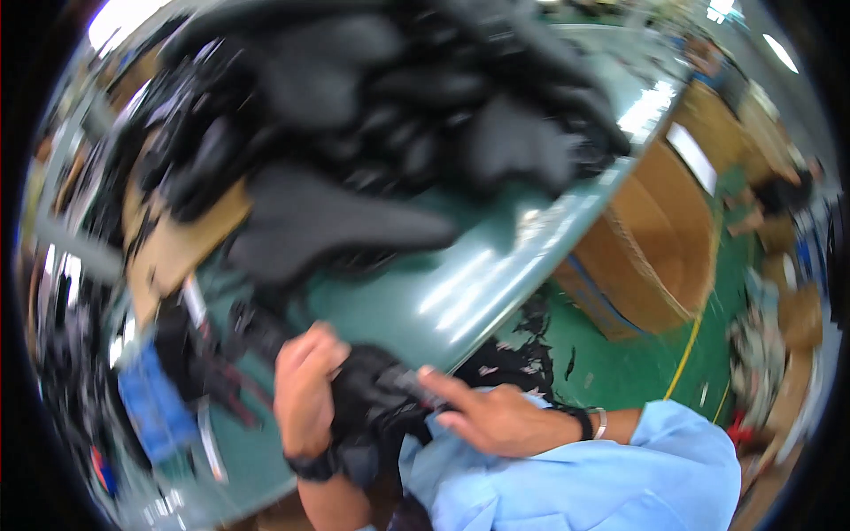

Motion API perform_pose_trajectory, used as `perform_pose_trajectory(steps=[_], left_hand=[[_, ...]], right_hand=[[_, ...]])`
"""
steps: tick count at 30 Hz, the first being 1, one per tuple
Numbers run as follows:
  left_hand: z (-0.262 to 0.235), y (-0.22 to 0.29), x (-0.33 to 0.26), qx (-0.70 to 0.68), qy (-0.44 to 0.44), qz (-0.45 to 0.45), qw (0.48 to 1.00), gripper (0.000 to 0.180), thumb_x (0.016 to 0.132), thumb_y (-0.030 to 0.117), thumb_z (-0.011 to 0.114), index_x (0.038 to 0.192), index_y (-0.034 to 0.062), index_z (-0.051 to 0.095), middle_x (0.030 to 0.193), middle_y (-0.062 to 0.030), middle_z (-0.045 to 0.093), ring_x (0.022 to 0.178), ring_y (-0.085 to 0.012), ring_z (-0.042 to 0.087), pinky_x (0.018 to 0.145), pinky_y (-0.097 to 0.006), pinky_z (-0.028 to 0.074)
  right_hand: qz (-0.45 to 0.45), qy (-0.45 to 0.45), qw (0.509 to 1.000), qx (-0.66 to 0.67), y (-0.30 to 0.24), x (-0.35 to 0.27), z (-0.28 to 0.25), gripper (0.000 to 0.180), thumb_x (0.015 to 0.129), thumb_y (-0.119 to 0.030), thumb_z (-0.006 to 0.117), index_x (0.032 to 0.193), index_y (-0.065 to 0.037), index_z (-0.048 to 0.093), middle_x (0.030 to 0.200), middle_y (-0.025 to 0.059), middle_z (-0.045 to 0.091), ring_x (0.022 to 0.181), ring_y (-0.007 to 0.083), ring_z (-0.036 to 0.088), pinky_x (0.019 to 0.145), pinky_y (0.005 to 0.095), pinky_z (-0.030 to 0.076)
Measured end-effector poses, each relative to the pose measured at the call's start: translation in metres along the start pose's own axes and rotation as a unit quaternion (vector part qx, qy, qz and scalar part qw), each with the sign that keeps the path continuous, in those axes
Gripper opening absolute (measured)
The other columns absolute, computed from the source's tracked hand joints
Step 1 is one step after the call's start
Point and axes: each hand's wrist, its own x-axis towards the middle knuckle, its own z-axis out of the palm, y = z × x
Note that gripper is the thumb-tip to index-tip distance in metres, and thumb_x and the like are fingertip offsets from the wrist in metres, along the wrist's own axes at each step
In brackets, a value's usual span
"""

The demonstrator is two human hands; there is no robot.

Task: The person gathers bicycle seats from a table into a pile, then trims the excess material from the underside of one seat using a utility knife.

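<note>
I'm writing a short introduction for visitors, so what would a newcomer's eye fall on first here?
Probably the big heap of black, saddle-shaped pieces across the far part of the glossy green table. Next, the large open cardboard box on the right, beside the table's edge. Then, at lower centre, the left hand and right hand on either side of a black item too blurred to identify.

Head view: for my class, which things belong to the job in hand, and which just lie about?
Likely in the job:
black, soft-looking piece between left hand and right hand
perhaps smooth black saddle-shaped pieces on the glossy green table

Apparently lying about:
blue rectangular item at left
open brown cardboard box at right
</note>
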Motion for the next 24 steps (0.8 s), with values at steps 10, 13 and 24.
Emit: perform_pose_trajectory(steps=[10,13,24], left_hand=[[-0.035,-0.045,-0.008,-0.001,0.074,0.124,0.989,0.010,0.087,-0.004,0.046,0.095,0.0007,0.049,0.089,-0.0040,0.052,0.084,-0.0148,0.050,0.077,-0.024,0.040],[-0.024,-0.038,-0.005,0.008,0.060,0.138,0.989,0.012,0.084,-0.006,0.047,0.091,0.0036,0.049,0.088,-0.0032,0.051,0.080,-0.0136,0.048,0.075,-0.022,0.040],[-0.018,-0.011,0.006,-0.345,-0.042,0.124,0.929,0.011,0.082,0.010,0.056,0.073,0.0049,0.054,0.070,-0.0062,0.052,0.070,-0.0190,0.051,0.071,-0.030,0.041]], right_hand=[[0.007,-0.015,0.997,0.081,0.009,-0.009,0.009,0.061,0.098,-0.026,0.045,0.148,-0.009,0.014,0.066,0.0189,0.060,0.059,0.0394,0.059,0.055,0.0467,0.046],[-0.029,0.036,0.996,0.080,0.019,-0.006,0.016,0.061,0.098,-0.025,0.045,0.148,-0.007,0.014,0.064,0.0185,0.059,0.058,0.0388,0.059,0.054,0.0469,0.045],[-0.095,0.056,0.992,-0.052,0.006,0.002,-0.004,0.059,0.095,-0.021,0.049,0.144,0.002,0.025,0.056,0.0182,0.054,0.050,0.0374,0.056,0.047,0.0437,0.040]])
